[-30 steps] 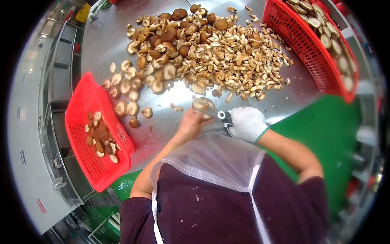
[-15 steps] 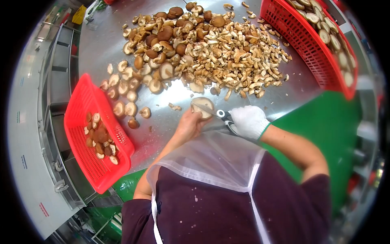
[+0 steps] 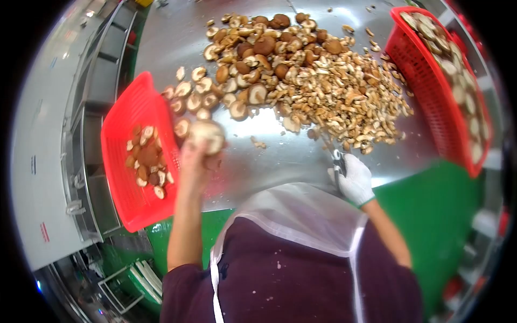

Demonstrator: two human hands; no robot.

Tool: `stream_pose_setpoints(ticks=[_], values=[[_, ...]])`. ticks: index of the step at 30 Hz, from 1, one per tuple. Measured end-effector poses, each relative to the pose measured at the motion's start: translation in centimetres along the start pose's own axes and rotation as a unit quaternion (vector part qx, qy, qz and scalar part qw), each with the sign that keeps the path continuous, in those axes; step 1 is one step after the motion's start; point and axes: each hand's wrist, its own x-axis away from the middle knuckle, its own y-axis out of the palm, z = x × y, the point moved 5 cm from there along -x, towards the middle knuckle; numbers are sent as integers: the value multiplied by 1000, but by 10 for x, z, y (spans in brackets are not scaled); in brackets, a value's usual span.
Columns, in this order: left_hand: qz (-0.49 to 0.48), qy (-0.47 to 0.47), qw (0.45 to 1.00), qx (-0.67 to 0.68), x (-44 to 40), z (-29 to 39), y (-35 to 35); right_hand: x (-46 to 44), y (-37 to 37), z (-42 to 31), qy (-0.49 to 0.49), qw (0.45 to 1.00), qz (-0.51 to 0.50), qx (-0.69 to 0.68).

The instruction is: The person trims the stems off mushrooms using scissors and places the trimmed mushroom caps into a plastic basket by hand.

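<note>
My bare left hand (image 3: 195, 157), smeared by motion, holds a large mushroom cap (image 3: 210, 134) with its pale underside showing. Hand and cap are over the steel table near the right rim of the left red basket (image 3: 110, 145), which has several mushrooms in it. My right hand (image 3: 355, 178), in a white knitted glove, is closed around the dark handles of a pair of scissors (image 3: 338, 161). The blades are blurred and point toward a heap of cut mushroom stems (image 3: 344, 97).
Whole brown mushrooms (image 3: 264, 46) are heaped at the back of the steel table (image 3: 258, 177), beside the stems. Loose mushrooms lie by the left basket. A second red basket (image 3: 431, 81) at the right is full of mushroom caps. Green floor (image 3: 431, 204) shows beyond the table's edge.
My left hand has carried the mushroom cap left, away from the scissors and toward the left basket. My right hand has drawn apart to the right with the scissors. The whole view has shifted.
</note>
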Motion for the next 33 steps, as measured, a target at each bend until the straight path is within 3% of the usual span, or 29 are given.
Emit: stream_pose_setpoints(ticks=[1, 4, 5, 6, 7, 10, 11, 12, 14, 15, 17, 20, 23, 25, 26, 28, 30, 33], values=[[8, 37, 999, -24, 2, 25, -25, 2, 2, 1, 15, 1000, -4, -9], [152, 122, 966, -168, 26, 105, -77, 4, 10, 2, 18, 1000, -4, -2], [224, 176, 904, -318, 27, 122, -111, 4, 11, 1, 9, 1000, 5, -6], [290, 275, 680, -615, 37, 141, -111, 4, 11, 0, 1, 1000, 15, -9], [309, 329, 353, -819, 43, 144, -100, 3, 11, -2, -5, 1000, 27, -12], [234, 354, 539, -728, 39, 124, -52, -3, 1, -20, -76, 990, 90, 75], [197, 261, 679, -657, 30, 94, -48, -3, -3, -25, -96, 983, 109, 108], [139, 303, 691, -642, 24, 57, -37, -5, -6, -30, -112, 980, 116, 114], [118, 139, 797, -575, 2, -31, -52, -6, -11, -32, -134, 971, 141, 136], [147, 91, 790, -588, -4, -48, -46, -5, -14, -35, -142, 969, 154, 135], [205, 98, 752, -619, -25, -89, -66, -4, -18, -37, -133, 970, 153, 133], [183, 69, 759, -620, -46, -90, -61, -1, -20, -37, -127, 971, 157, 127], [139, 162, 773, -597, -66, -106, -73, 2, -18, -34, -120, 975, 147, 118], [106, 22, 913, -394, -65, -125, -62, 3, -14, -34, -118, 977, 133, 119], [88, -49, 955, -279, -61, -136, -48, 3, -12, -36, -113, 979, 121, 122], [11, -226, 970, -87, -35, -132, 0, 3, -11, -42, -99, 983, 89, 125], [-27, -274, 960, 50, -21, -133, 32, 3, -9, -45, -101, 985, 63, 127], [-85, -288, 949, 99, -7, -119, 63, 3, -8, -49, -120, 984, 33, 131]])
